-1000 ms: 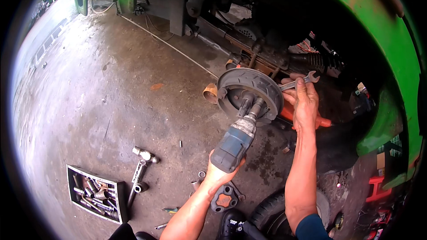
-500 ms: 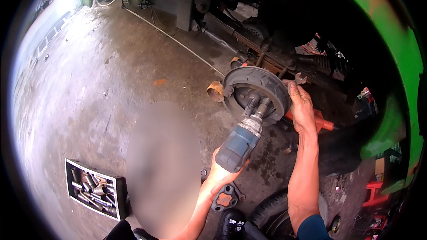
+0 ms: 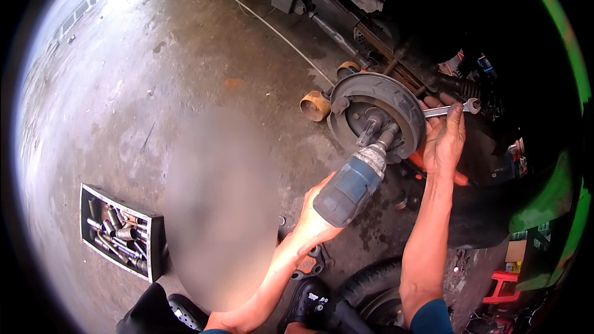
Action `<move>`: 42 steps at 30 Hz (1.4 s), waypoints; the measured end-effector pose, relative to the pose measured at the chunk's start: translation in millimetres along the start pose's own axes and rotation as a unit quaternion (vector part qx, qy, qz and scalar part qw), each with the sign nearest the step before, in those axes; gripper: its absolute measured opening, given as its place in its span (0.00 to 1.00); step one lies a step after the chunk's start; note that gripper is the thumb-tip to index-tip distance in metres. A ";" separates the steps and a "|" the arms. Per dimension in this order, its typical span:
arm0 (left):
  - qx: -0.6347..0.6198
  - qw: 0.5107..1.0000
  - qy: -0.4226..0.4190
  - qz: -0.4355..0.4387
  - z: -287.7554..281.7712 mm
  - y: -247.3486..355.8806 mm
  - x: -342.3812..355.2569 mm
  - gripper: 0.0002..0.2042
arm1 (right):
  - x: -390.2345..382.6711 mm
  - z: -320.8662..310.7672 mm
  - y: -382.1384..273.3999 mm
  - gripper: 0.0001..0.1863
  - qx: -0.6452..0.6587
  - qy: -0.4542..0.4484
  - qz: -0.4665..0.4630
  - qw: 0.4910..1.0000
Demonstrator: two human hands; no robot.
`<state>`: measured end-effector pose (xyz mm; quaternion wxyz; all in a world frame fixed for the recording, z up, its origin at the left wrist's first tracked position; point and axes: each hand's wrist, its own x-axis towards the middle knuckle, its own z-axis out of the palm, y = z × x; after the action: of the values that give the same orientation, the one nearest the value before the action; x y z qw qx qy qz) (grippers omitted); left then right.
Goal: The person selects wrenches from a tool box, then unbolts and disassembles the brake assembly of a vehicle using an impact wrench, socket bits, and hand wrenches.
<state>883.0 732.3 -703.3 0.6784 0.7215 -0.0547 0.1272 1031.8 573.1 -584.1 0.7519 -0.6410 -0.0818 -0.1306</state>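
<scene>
My left hand (image 3: 312,218) is closed round a blue-and-grey impact wrench (image 3: 348,193), which tilts up and to the right. Its socket (image 3: 388,135) reaches into a round, dark brake assembly (image 3: 378,88), at a spot beside the central hub (image 3: 370,125). On the assembly's right side, my right hand (image 3: 447,145) grips a silver combination wrench (image 3: 438,112) between thumb and fingers. The open jaw points right, while the wrench's other end passes behind the rim, hidden from me. Whether it sits on a nut there I cannot tell.
Yellow-brown cylinders (image 3: 315,106) lie left of the assembly. A tray of sockets (image 3: 154,244) rests on the floor at lower left. Near my feet are a tyre (image 3: 371,281) and a dark part with an orange centre (image 3: 307,264). A red stand (image 3: 501,287) is at lower right. A grey blur covers the centre-left.
The view has shifted, bringing the brake assembly slightly right and up. In my right hand the wrench has turned and shows more of its shank. The impact wrench stays at the assembly.
</scene>
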 end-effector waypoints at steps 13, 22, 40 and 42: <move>0.014 0.998 -0.025 -0.059 -7.0 19.2 1.4 0.15 | -9.8 -2.1 -17.8 0.21 -0.179 -0.088 0.125 0.972; 0.002 0.998 -0.015 -0.061 0.7 16.5 -2.8 0.18 | 14.9 8.0 -17.5 0.18 -0.346 -0.158 -0.002 0.925; -0.011 1.000 0.006 -0.001 30.7 -2.8 -10.4 0.16 | -9.7 -37.2 29.8 0.12 -0.037 -0.064 -0.045 0.996; -0.004 0.999 -0.023 -0.048 20.8 -4.6 -10.3 0.23 | -9.2 -22.3 15.4 0.15 -0.076 -0.088 0.054 0.992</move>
<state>876.5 711.1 -711.3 0.6851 0.7234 -0.0356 0.0775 1026.7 554.2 -605.0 0.6971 -0.7084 -0.1032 -0.0387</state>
